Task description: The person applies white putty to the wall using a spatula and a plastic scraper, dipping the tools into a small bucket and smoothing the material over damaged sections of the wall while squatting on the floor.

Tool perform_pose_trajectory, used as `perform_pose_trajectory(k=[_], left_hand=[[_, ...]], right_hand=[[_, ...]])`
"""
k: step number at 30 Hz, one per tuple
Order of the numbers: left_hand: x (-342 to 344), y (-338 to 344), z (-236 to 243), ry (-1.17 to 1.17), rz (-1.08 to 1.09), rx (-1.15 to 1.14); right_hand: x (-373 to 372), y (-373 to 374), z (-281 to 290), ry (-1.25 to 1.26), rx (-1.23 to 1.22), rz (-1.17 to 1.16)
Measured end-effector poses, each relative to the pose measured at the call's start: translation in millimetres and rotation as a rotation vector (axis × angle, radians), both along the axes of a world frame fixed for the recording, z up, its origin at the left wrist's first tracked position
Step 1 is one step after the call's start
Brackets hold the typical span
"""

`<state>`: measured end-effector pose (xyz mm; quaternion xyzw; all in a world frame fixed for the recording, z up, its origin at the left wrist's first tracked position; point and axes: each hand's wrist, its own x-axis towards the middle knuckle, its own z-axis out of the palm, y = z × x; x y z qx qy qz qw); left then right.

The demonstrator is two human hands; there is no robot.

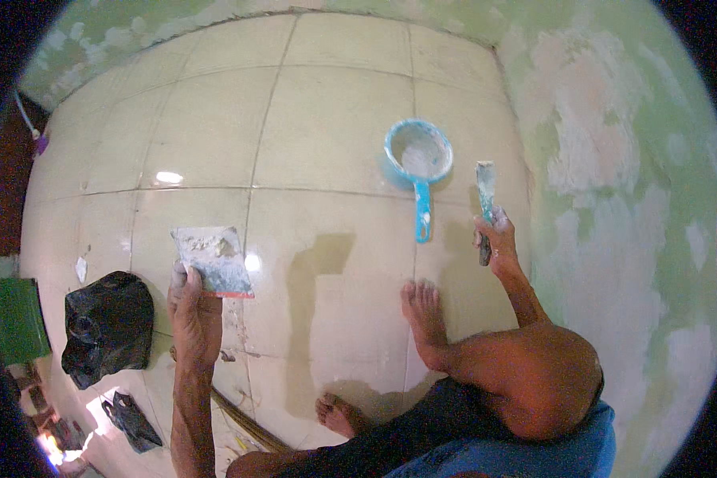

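Observation:
My left hand (195, 311) grips a flat square plate (219, 275) with a red edge and white paste heaped on its upper half. In my right hand (498, 239) is a narrow putty knife (485, 183), held blade up and smeared with white and turquoise. Just left of the knife, a blue long-handled dipper (422, 213) stands on the floor, coated inside with white residue. My bare feet are on the tiles below the dipper and the plate.
A patched green wall (613, 239) runs along the right, another along the back. The tiled floor (327, 119) holds a large black bag (107, 331), a smaller one (131, 422) and brown strips (247, 418). A green object (20, 319) and a dark wooden piece (8, 183) lie at the left.

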<state>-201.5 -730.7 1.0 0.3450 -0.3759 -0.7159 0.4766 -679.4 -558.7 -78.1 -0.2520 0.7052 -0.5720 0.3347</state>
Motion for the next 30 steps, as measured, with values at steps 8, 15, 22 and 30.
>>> perform_pose_trajectory(k=[8, 15, 22, 30], left_hand=[[-35, 48, 17, -0.062, 0.108, -0.072], [-49, 15, 65, -0.094, 0.023, -0.092], [-136, -54, 95, -0.057, -0.2, -0.085], [-265, -151, -4, 0.207, -0.561, 0.219]], right_hand=[[-19, -39, -44, -0.143, -0.268, 0.018], [21, -35, -49, -0.155, -0.352, 0.131], [51, -17, 3, -0.605, -0.359, 0.145], [46, -25, -21, -0.489, -0.265, 0.035]])
